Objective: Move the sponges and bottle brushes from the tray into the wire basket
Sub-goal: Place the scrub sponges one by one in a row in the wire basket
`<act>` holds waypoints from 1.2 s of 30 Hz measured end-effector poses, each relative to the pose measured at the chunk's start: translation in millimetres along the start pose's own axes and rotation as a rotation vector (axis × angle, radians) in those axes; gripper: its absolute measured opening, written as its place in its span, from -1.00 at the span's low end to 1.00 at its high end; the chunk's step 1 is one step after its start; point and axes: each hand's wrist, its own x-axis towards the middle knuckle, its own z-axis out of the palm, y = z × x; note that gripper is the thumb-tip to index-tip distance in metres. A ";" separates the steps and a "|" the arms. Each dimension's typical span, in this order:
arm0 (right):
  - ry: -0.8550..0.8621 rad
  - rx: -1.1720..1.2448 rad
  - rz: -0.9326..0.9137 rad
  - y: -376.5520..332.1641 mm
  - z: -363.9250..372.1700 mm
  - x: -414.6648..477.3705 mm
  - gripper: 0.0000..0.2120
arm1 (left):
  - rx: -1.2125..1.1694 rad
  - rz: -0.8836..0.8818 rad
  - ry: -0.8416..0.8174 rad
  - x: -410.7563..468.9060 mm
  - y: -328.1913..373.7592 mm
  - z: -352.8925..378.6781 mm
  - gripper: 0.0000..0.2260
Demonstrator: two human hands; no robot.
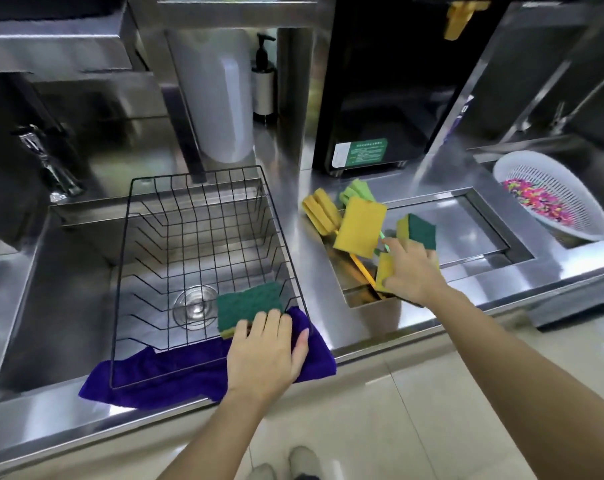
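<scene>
The left grip (264,344) clasps a sponge (248,304), green face up, long axis running left to right, over the near right corner of the basket (203,258). The right grip (409,268) closes on another sponge (385,271) in the tray (494,237). Beyond it a yellow sponge (359,226) leans tilted; two brushes (323,211) point their heads away left; a purple cloth (189,372) drapes the worktop (380,327) edge

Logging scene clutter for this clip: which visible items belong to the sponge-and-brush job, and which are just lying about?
Job items:
wire basket
tray
sponge in left hand
sponge in right hand
two loose sponges
yellow brush
green brush

Lying about:
purple cloth
white colander
pump bottle
tap
</scene>
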 end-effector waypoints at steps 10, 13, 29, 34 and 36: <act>-0.161 -0.348 -0.166 -3.7 -22.1 -5.8 -0.08 | -0.009 -0.027 -0.012 -1.0 -0.4 -2.2 -0.64; -0.198 0.083 -0.187 -26.9 -54.9 -8.8 -0.14 | -0.035 -0.032 0.019 -3.7 -8.5 -6.7 -0.65; -0.205 0.506 -0.529 -168.9 -26.3 21.7 -0.20 | 0.097 -0.181 0.104 -25.2 -53.3 -8.9 -0.67; -0.289 0.651 -0.493 -195.6 3.1 43.7 -0.22 | 0.084 -0.184 0.116 -24.7 -53.6 -9.6 -0.69; -0.366 0.588 -0.495 -200.0 12.5 48.6 -0.16 | 0.081 -0.191 0.115 -24.0 -53.7 -10.7 -0.69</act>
